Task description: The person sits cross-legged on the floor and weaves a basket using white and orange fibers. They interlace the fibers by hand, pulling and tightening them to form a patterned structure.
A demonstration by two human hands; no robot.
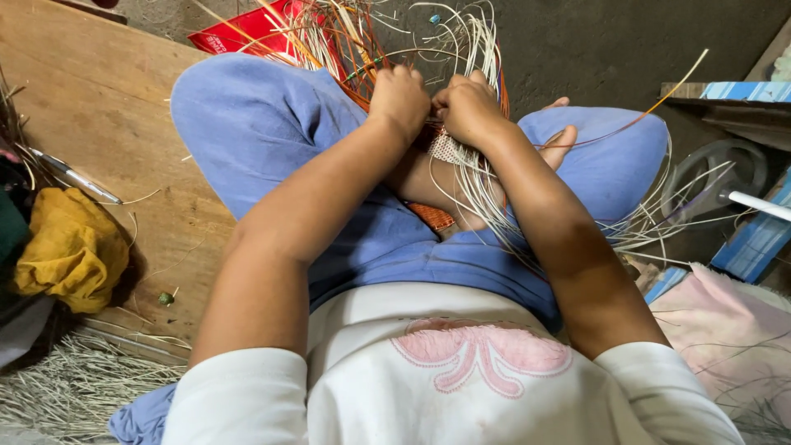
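I sit cross-legged in blue trousers, and a woven piece (449,148) of white and orange strips rests over my lap. My left hand (399,99) is closed on the strips at the piece's upper edge. My right hand (466,107) is closed right beside it, pinching white strips against the weave. Long loose white strips (474,41) and orange strips (346,37) fan out beyond both hands, and more white ones trail down to the right over my leg. The part of the weave under my hands is hidden.
A wooden board (91,107) lies at my left with a yellow cloth (70,247) and scissors (78,177) on it. A bundle of pale fibres (74,383) lies at lower left. A red packet (247,33) sits ahead, and a pink cloth (717,313) at right.
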